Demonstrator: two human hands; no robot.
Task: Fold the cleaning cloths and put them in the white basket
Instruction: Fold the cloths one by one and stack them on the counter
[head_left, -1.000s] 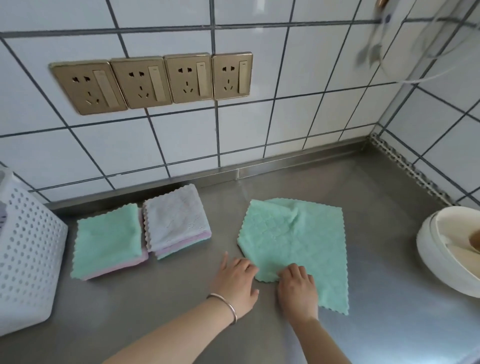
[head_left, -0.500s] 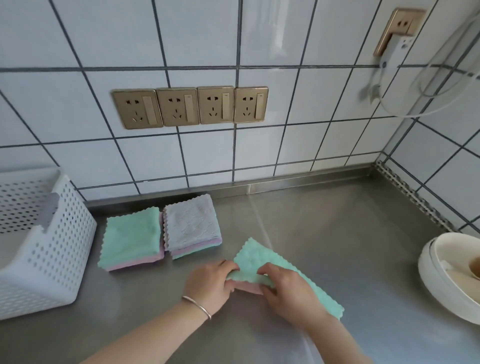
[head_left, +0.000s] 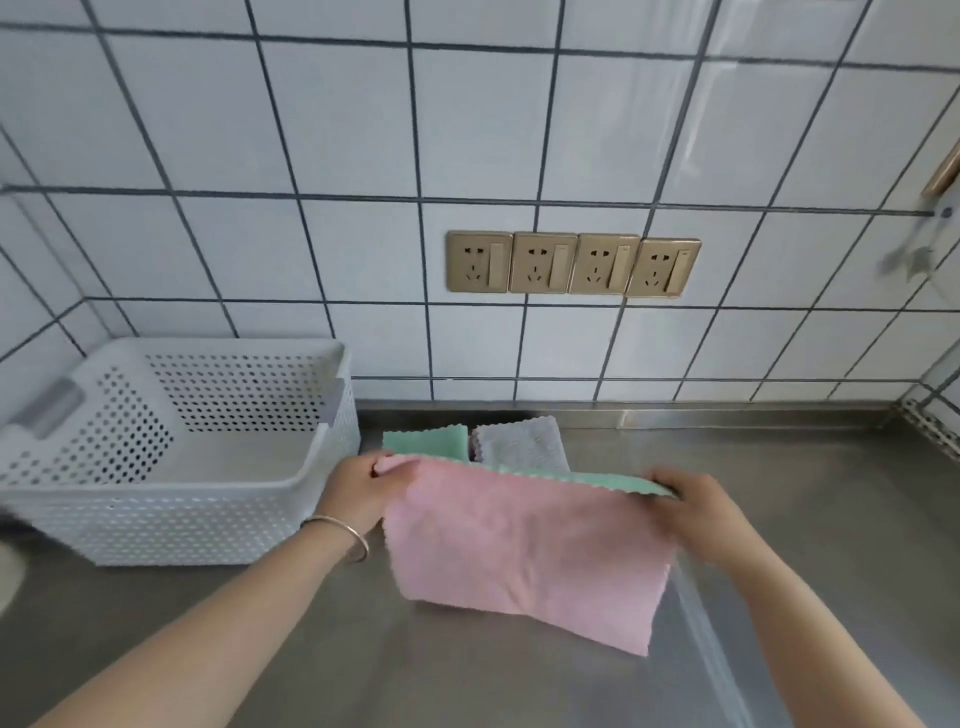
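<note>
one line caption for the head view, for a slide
Both hands hold up a pink-and-green cloth beside the white basket.

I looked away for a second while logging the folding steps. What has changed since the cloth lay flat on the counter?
Both hands took hold of the cloth and lifted it off the counter; the left hand and right hand now pinch its top corners, pink side toward the camera. The two folded stacks, green-topped and grey-topped, and the white basket stayed put.

A steel tabletop (head_left: 779, 519) carries a white basket (head_left: 171, 519) at the left and, just beside it, a folded green cloth (head_left: 426, 440) and folded grey cloth (head_left: 519, 444).
</note>
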